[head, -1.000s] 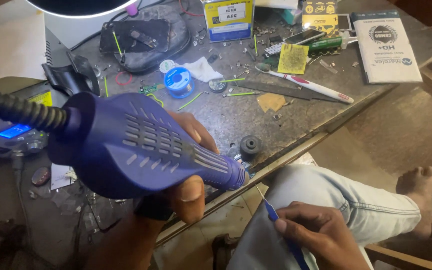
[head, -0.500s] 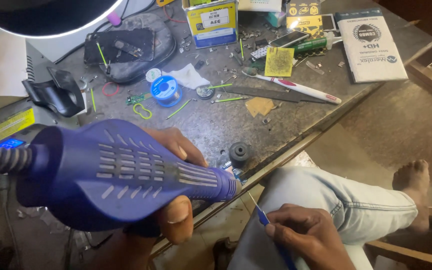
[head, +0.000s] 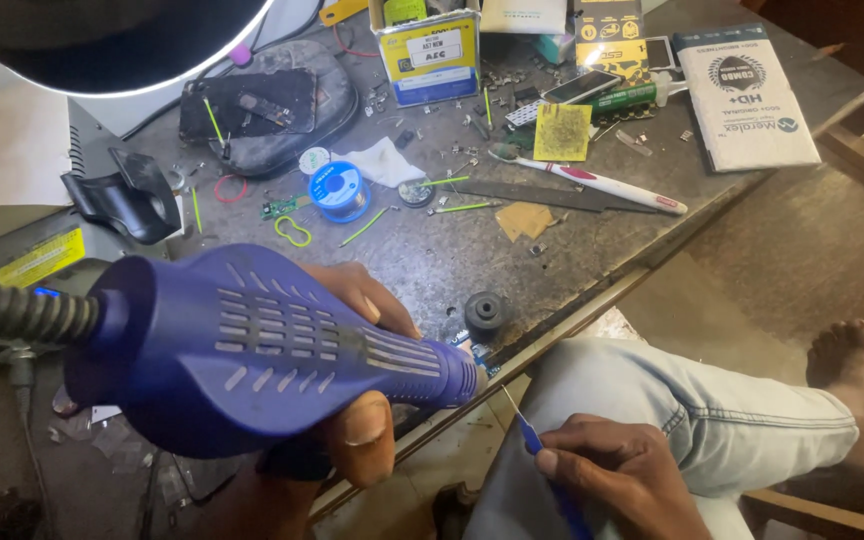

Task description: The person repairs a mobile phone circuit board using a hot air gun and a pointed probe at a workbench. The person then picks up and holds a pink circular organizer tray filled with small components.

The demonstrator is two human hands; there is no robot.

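My left hand [head: 357, 410] grips a large blue hot-air gun [head: 252, 345] with a ribbed black hose at its left end. Its nozzle points right, at a small blue circuit board [head: 477, 352] lying at the table's front edge. My right hand [head: 617, 475] sits lower, over my knee, and holds a thin blue-handled pick [head: 527, 432] whose metal tip points up toward the board. A small black round part [head: 485, 312] stands just behind the board.
The grey worktable [head: 572, 260] carries a solder spool [head: 338, 190], a toothbrush [head: 592, 182], a phone on a black mat [head: 252, 105], boxes, a white packet [head: 747, 95] and scattered small parts. A lamp shade [head: 102, 40] hangs top left. My jeans-clad leg [head: 692, 410] extends right.
The hot-air gun has shifted slightly right and lower toward the table edge. My right hand with the pick has stayed by my knee. The view has tilted a little.
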